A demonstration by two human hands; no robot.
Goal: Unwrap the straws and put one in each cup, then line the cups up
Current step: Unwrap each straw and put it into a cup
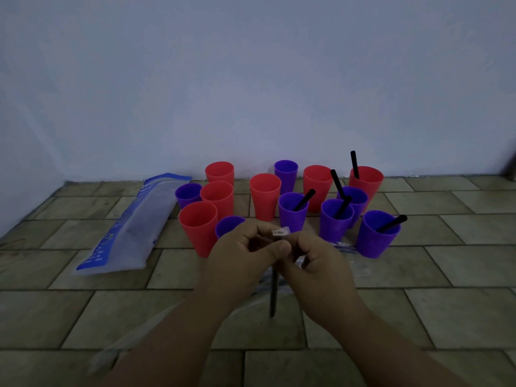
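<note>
Pale bluish wall (251, 79) took up the whole top half, pretty dim lighting, and it ran down to a floor (418, 317) of tan tiles laid in a brick pattern. A long clear-and-blue plastic bag (131, 227) lay flat on the tiles to the left, angled back toward the wall.

Right of it stood a loose cluster of cups near the wall, all upright: six red cups (265, 195) and seven purple cups (378, 238), not lined up at all. Five on the right side had black straws (392, 223) leaning in them, four purple and the far-right red one.

Down in front, the left hand (240, 255) and right hand (315, 263) were held together above the floor, fingers curled, both pinching the top of one black straw (273, 289) that hung straight down between them. A bit of clear wrapper (280, 232) stuck up above the fingertips; couldn't tell which hand actually had it. Some crumpled empty wrappers (344, 246) lay on the tiles just by the nearest purple cups.
</note>
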